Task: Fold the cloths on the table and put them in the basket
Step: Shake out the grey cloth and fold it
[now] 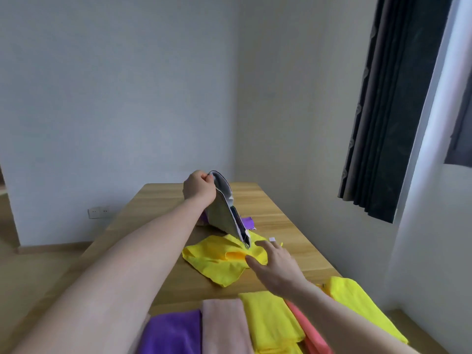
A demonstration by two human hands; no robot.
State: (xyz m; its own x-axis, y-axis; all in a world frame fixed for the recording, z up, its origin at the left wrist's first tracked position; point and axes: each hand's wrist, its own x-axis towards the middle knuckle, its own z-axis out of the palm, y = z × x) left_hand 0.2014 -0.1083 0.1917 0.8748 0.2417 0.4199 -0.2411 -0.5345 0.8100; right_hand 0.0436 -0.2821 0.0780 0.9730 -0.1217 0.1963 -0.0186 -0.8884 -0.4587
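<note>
My left hand [199,187] grips the top edge of a flat grey fabric piece [224,213] with a white inner side and dark trim. It holds the piece up at a slant over the wooden table [281,208], lower end touching a crumpled yellow cloth [214,261]; it may be a collapsed basket. My right hand [275,267] is open, fingers spread, over the yellow cloth's right side. A purple cloth [247,221] shows behind the grey piece. At the near edge lie folded cloths: purple [171,333], pink [224,325], yellow [270,323], coral [309,328] and another yellow [357,300].
The table runs away from me toward a white wall corner. A dark curtain [398,111] hangs at the right by the window. A wall socket [98,212] sits low on the left wall. A small white tag [271,239] lies near the yellow cloth.
</note>
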